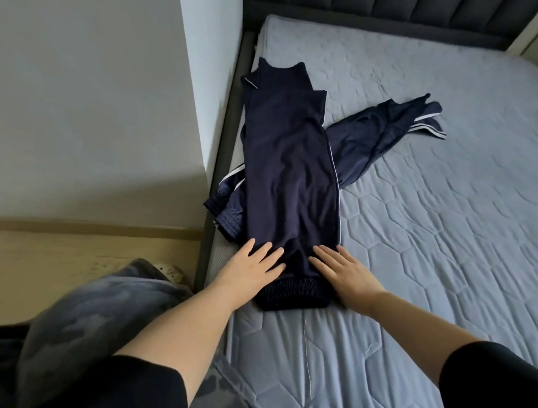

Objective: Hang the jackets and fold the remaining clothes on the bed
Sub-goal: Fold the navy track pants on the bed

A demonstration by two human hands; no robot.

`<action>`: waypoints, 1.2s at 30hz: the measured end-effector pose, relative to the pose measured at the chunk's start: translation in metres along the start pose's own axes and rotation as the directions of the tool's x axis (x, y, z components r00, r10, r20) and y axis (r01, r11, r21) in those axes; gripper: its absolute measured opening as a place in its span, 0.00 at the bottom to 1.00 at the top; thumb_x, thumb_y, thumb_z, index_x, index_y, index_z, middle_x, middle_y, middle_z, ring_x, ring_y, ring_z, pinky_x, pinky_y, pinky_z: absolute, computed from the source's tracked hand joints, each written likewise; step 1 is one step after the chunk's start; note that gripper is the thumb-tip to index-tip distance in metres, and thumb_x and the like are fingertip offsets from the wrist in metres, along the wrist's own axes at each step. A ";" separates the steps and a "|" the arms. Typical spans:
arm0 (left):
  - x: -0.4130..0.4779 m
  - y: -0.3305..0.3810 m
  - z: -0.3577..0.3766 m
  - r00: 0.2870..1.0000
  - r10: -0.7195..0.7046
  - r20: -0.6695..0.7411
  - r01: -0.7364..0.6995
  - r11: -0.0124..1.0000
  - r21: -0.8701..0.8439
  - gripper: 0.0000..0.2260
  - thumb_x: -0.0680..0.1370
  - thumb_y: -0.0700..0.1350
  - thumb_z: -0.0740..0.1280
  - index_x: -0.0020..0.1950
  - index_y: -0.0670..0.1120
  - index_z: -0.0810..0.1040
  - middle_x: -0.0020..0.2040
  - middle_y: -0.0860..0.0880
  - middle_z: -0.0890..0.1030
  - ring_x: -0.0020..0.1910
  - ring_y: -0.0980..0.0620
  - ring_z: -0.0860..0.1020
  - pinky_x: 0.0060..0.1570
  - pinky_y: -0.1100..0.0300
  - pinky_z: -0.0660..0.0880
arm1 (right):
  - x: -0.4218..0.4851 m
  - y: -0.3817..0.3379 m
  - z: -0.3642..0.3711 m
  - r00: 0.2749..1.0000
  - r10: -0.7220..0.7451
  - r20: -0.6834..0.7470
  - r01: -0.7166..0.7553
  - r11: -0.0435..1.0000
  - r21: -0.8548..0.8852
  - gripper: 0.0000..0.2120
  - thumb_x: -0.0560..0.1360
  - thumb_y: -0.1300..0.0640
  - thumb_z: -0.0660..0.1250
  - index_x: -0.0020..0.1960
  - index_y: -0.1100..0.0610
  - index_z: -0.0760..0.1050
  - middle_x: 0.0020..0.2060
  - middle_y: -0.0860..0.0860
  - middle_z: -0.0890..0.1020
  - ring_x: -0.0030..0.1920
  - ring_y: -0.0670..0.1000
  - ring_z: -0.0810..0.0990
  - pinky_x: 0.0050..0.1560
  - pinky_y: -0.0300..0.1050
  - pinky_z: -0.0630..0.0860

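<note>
The navy pants point(293, 161) lie lengthwise by the mattress's point(450, 232) left edge, over a striped navy garment point(377, 131) lying crosswise. The left hand point(254, 263) and right hand point(345, 273) press flat on the pants beside the waistband point(296, 293), fingers straight, hands slightly apart, gripping nothing.

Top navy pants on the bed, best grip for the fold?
Pinch the elastic waistband at both corners, coming from the near side. The navy pants lie flat, legs pointing away; the gathered band is thick and sits right by the left hand and right hand.
</note>
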State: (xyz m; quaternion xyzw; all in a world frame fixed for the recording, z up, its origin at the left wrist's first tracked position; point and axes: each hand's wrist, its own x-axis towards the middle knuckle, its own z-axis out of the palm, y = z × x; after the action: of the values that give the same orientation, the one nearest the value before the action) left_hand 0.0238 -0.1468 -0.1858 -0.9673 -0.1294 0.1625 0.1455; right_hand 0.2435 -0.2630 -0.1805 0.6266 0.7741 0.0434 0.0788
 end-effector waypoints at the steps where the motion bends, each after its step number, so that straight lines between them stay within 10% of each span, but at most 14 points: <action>1: 0.001 0.000 -0.001 1.000 -0.005 -0.010 0.005 1.000 -0.022 0.26 0.82 0.40 0.54 0.77 0.46 0.46 0.78 0.42 0.44 0.76 0.40 0.48 0.71 0.42 0.48 | 0.004 -0.001 0.000 1.000 -0.002 0.021 0.001 1.000 0.013 0.37 0.55 0.64 0.78 0.64 0.62 0.75 0.62 0.61 0.77 0.61 0.59 0.77 0.61 0.55 0.71; 5: 0.000 -0.008 0.003 0.998 -0.004 -0.069 -0.004 0.994 -0.110 0.27 0.80 0.35 0.55 0.77 0.46 0.49 0.77 0.41 0.51 0.72 0.41 0.57 0.70 0.47 0.57 | 0.009 -0.004 0.010 0.992 0.034 0.120 -0.056 0.981 0.184 0.32 0.75 0.62 0.62 0.76 0.58 0.55 0.75 0.56 0.59 0.75 0.54 0.57 0.74 0.43 0.46; 9: 0.002 -0.009 0.000 0.996 -0.079 -0.031 0.063 0.933 -0.353 0.35 0.75 0.29 0.58 0.78 0.48 0.50 0.77 0.47 0.52 0.74 0.46 0.55 0.71 0.53 0.56 | 0.003 -0.004 0.002 0.967 0.237 0.089 -0.249 0.821 0.514 0.29 0.72 0.59 0.65 0.72 0.57 0.61 0.67 0.55 0.72 0.63 0.57 0.73 0.59 0.40 0.65; 13: 0.006 -0.012 -0.014 0.907 -0.420 -0.033 0.199 0.497 -0.845 0.29 0.74 0.34 0.63 0.71 0.54 0.62 0.65 0.50 0.73 0.63 0.48 0.72 0.55 0.57 0.71 | 0.014 -0.001 -0.006 0.869 0.481 0.116 -0.414 0.579 0.703 0.24 0.73 0.62 0.62 0.67 0.54 0.62 0.51 0.49 0.81 0.48 0.57 0.78 0.38 0.41 0.66; 17: 0.014 -0.018 -0.025 0.776 -0.622 0.101 0.196 0.086 -0.977 0.10 0.77 0.46 0.66 0.57 0.53 0.70 0.52 0.53 0.79 0.52 0.48 0.77 0.44 0.58 0.70 | 0.028 0.009 -0.017 0.763 0.612 0.210 -0.480 0.317 0.818 0.15 0.77 0.56 0.63 0.63 0.53 0.68 0.45 0.46 0.77 0.46 0.50 0.74 0.42 0.37 0.64; 24: 0.014 -0.015 -0.035 0.814 -0.572 0.105 0.162 0.049 -0.985 0.34 0.70 0.44 0.74 0.72 0.54 0.61 0.64 0.58 0.68 0.62 0.58 0.67 0.57 0.65 0.63 | 0.036 0.017 -0.027 0.780 0.579 0.238 -0.433 0.224 0.873 0.11 0.77 0.55 0.64 0.59 0.56 0.73 0.46 0.49 0.80 0.48 0.49 0.77 0.47 0.41 0.69; 27: 0.013 -0.018 -0.033 0.805 -0.577 0.140 0.189 0.025 -0.982 0.26 0.69 0.45 0.75 0.64 0.52 0.70 0.56 0.56 0.75 0.58 0.54 0.73 0.48 0.67 0.66 | 0.031 0.018 -0.026 0.812 0.512 0.282 -0.419 0.173 0.891 0.07 0.77 0.56 0.65 0.54 0.51 0.75 0.47 0.50 0.81 0.49 0.49 0.79 0.53 0.44 0.73; 31: 0.007 -0.022 -0.033 0.885 -0.398 0.240 0.231 -0.071 -0.970 0.15 0.71 0.44 0.74 0.57 0.50 0.78 0.54 0.53 0.81 0.55 0.54 0.77 0.49 0.66 0.67 | 0.020 0.019 -0.023 0.828 0.377 0.415 -0.454 0.016 0.891 0.09 0.78 0.59 0.64 0.50 0.66 0.74 0.45 0.60 0.80 0.47 0.53 0.77 0.59 0.55 0.72; 36: -0.004 -0.024 -0.049 0.876 0.221 0.428 0.481 -0.365 -0.797 0.10 0.77 0.43 0.67 0.58 0.47 0.77 0.53 0.51 0.81 0.49 0.55 0.79 0.44 0.63 0.75 | 0.000 0.029 -0.036 0.782 -0.010 0.623 -0.616 -0.163 0.770 0.11 0.81 0.58 0.58 0.45 0.62 0.76 0.39 0.50 0.84 0.39 0.45 0.82 0.42 0.36 0.75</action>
State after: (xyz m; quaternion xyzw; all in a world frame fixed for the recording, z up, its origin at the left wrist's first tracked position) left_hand 0.0325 -0.1375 -0.1325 -0.5715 -0.3521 0.1690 -0.7217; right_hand 0.2650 -0.2559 -0.1407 0.6408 0.3298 -0.6480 -0.2464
